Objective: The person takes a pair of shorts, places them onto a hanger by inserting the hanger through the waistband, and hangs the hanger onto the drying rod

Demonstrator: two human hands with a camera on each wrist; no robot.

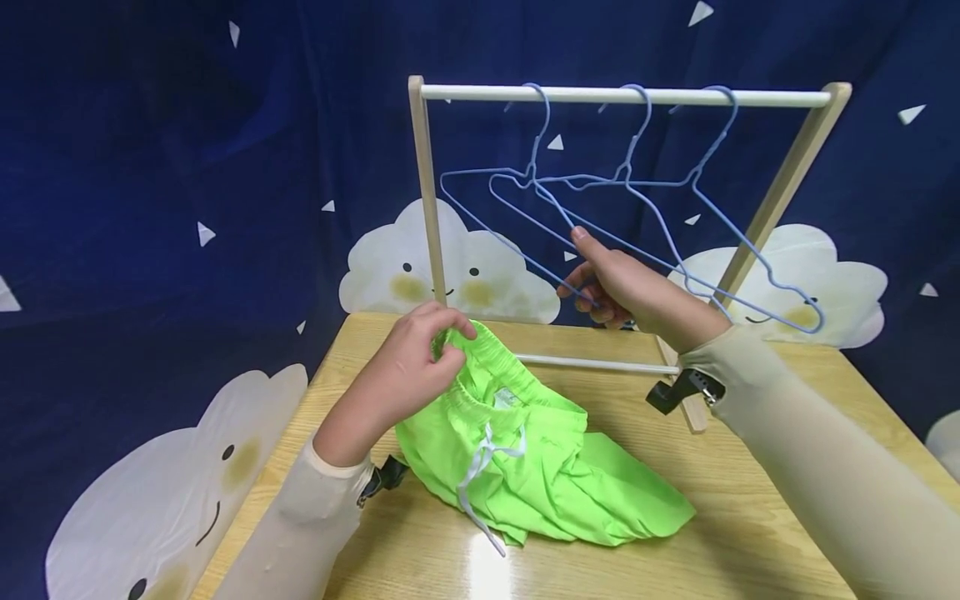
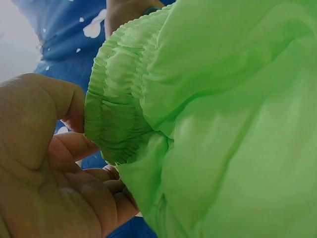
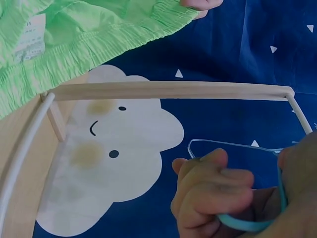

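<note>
Bright green shorts [image 1: 525,475] with a white drawstring [image 1: 486,454] lie partly on the table, their waistband raised at the left. My left hand [image 1: 405,358] pinches that elastic waistband [image 2: 116,99] between thumb and fingers, with the waist opening facing up and a white label [image 1: 506,397] inside. Higher and to the right, my right hand [image 1: 618,279] grips the right end of the leftmost blue wire hanger [image 1: 535,150], thumb on its sloping arm. Fingers curl round the lower wire [image 3: 242,224]. That hanger's hook still sits on the rail [image 1: 480,93].
Two more blue hangers, one in the middle [image 1: 628,158] and one at the right [image 1: 720,137], hang from the rail. Wooden posts [image 1: 429,192] and a low white crossbar [image 1: 600,364] form the rack on the wooden table [image 1: 397,567]. A dark blue cloud-patterned curtain [image 1: 187,125] hangs behind.
</note>
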